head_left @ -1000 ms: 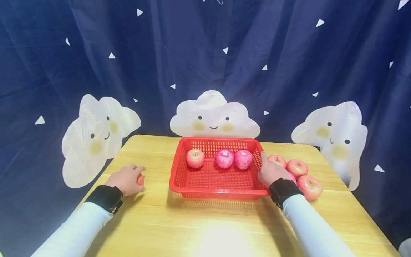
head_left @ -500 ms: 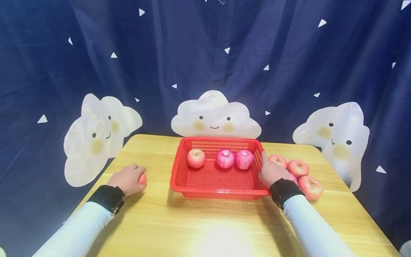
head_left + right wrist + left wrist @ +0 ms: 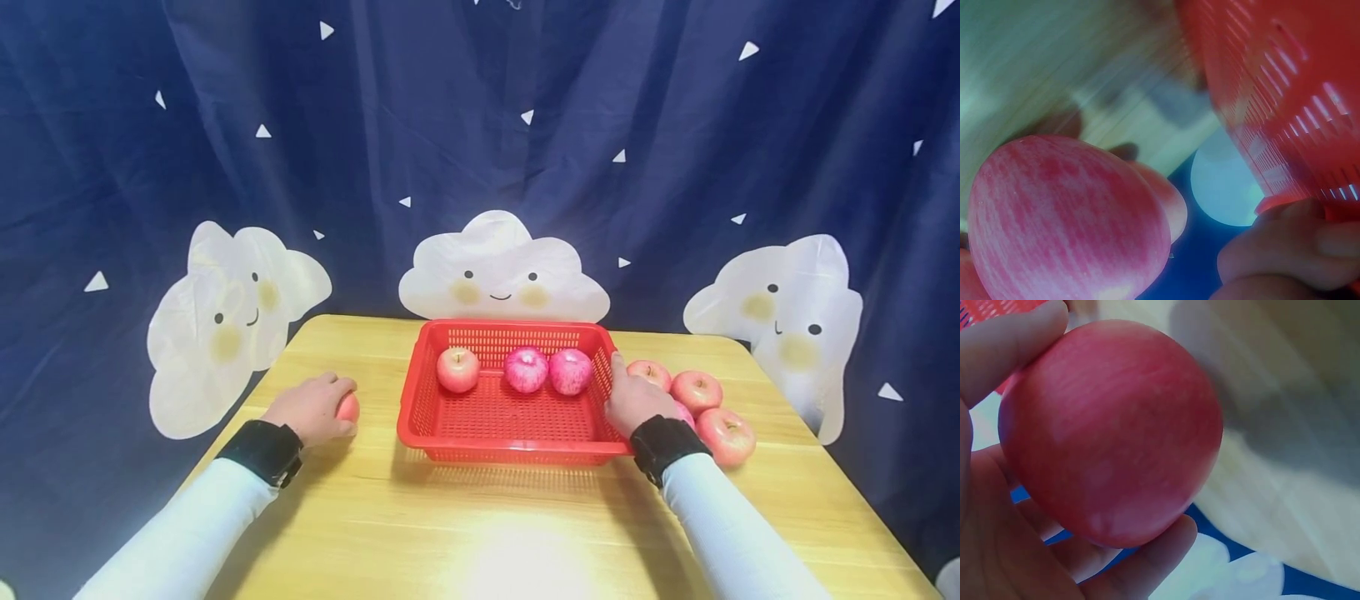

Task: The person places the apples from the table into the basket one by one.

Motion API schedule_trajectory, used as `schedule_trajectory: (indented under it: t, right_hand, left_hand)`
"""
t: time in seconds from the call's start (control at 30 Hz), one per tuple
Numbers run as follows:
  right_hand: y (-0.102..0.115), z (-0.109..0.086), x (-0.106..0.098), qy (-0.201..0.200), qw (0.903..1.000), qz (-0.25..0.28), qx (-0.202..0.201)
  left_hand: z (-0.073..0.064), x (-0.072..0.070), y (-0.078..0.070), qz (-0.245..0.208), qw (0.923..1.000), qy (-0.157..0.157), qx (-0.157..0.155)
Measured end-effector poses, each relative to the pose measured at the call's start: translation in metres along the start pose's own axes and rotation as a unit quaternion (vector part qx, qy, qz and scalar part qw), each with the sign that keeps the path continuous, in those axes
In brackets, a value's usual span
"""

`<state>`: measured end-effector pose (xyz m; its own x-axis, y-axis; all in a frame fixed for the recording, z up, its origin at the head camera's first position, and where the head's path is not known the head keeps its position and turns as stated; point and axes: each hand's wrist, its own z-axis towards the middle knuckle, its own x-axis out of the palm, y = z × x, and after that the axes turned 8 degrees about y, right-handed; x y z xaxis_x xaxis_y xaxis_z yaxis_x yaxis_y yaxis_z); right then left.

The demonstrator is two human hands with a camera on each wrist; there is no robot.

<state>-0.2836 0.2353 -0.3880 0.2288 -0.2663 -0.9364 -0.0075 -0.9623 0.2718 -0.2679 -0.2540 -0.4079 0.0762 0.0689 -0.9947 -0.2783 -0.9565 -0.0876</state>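
A red apple sits between the thumb and fingers of my left hand, which grips it left of the red plastic basket. Only the apple's right side shows in the head view. My right hand holds the basket's right rim, its fingers bent at the edge in the right wrist view. Inside the basket lie a pale pink apple on the left and two darker apples, one central and one to its right. A striped apple lies close to my right hand, mostly hidden from the head view.
Several more apples cluster right of the basket, including a pink apple and a larger front apple. All stand on a wooden table. A dark blue curtain with white clouds hangs behind the table's far edge.
My left hand has taken hold of the apple and moved right with it, nearer the basket. My right hand and the basket have stayed in place.
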Motion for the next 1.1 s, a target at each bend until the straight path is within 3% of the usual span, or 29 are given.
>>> schedule_trajectory:
  t: [0.4, 0.77, 0.93, 1.1]
  right_hand:
    - [-0.003, 0.002, 0.002, 0.003, 1.0, 0.002, -0.002]
    - [-0.004, 0.0, 0.0, 0.036, 0.998, 0.048, 0.02]
    - [-0.003, -0.001, 0.0, 0.019, 0.9993, 0.032, 0.01]
    - [-0.001, -0.001, 0.001, 0.008, 0.9998, 0.016, -0.001]
  left_hand:
    - [0.018, -0.045, -0.029, 0.016, 0.9993, -0.001, 0.034]
    - [0.043, -0.083, -0.067, 0.057, 0.9972, 0.004, 0.048]
    - [0.055, -0.09, -0.091, 0.063, 0.9965, 0.022, 0.051]
    - [0.065, -0.088, -0.112, 0.08, 0.9943, 0.023, 0.068]
